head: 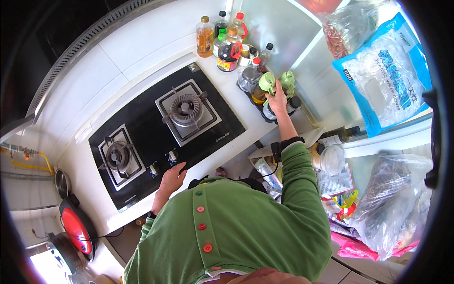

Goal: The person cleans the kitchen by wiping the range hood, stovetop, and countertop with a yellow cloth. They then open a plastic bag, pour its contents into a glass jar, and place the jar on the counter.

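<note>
My right hand (278,101) is at the green handle of an oil bottle with a green flip-top lid (267,82), its fingers closed around the handle. This bottle stands in a black condiment tray (253,101) on the counter, with yellowish oil visible low in it. Beside it are a second green-topped bottle (287,80), a dark-capped jar (293,103) and a jar wrapped in clear plastic (249,78). My left hand (173,178) holds nothing. It rests by the front edge of the black gas hob (150,117), fingers a little apart, close to a control knob (173,155).
Several sauce and oil bottles (227,53) crowd the back corner. Two burners (186,109) with metal pan supports occupy the hob. At right, a shelf holds a bag of plastic wrap covers (385,74); below hangs a clear bag (386,198). A red electric pan (76,227) leans at left.
</note>
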